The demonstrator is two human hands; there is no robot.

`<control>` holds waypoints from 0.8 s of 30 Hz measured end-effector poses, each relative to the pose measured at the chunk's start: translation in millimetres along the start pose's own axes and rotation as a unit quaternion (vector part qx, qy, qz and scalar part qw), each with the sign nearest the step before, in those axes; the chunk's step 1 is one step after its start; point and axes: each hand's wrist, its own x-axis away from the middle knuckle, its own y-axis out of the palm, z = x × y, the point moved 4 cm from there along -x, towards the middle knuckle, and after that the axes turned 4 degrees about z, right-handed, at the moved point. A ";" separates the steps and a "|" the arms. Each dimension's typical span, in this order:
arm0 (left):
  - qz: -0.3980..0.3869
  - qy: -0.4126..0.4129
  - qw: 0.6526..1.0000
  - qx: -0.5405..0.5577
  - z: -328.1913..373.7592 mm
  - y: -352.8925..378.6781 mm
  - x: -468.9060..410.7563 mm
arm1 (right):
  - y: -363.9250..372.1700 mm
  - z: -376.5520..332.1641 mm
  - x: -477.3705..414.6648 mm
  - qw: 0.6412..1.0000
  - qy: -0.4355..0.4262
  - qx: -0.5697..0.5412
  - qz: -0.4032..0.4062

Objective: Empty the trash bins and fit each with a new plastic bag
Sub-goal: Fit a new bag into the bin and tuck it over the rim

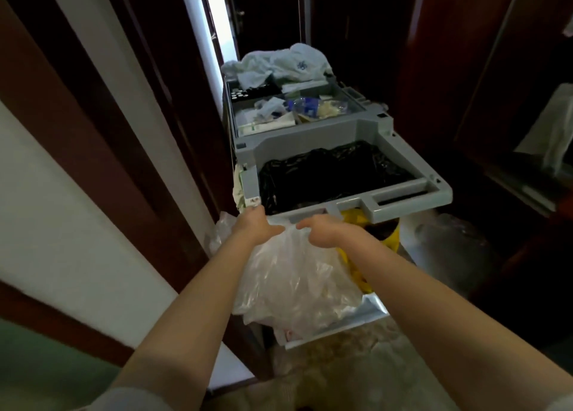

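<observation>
A clear trash bag (294,283) is being gripped at its bunched neck by 2 hands, the left hand (259,229) and the right hand (324,232). Their fingers are clamped on the film, just below the black-lined bin (328,175) of the grey cart (310,145). The bag is being judged light, soft, slippery and easily torn, so the neck is the best hold. Its long axis is hanging near upright, neck uppermost.

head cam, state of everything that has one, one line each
left hand: grips the clear bag's top
right hand: grips the same bag's top
clear bag: filled, crumpled, held against the cart's near end
black liner: fitted in the cart opening, mouth open
tray: cluttered with small items
towels: crumpled heap at the far end
yellow bag: below the cart frame, mostly hidden
</observation>
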 end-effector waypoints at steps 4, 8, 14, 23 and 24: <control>-0.032 -0.032 0.999 0.027 1.0 9.4 -15.7 | -4.8 2.0 -7.9 0.999 -0.016 0.042 -0.019; -0.028 -0.019 0.999 0.004 1.4 7.5 -28.6 | -1.4 6.0 -33.8 0.996 -0.040 0.066 -0.036; 0.090 -0.081 0.986 0.115 -16.1 -23.7 -39.0 | -2.3 2.6 -59.2 0.993 -0.073 0.054 -0.075; 0.301 -0.094 0.925 0.213 1.3 -91.1 -12.4 | -8.3 -2.5 -74.0 0.981 -0.150 0.104 -0.060; 0.315 -0.096 0.919 0.217 4.7 -94.5 -4.5 | -16.4 0.4 -75.7 0.986 -0.146 0.073 -0.008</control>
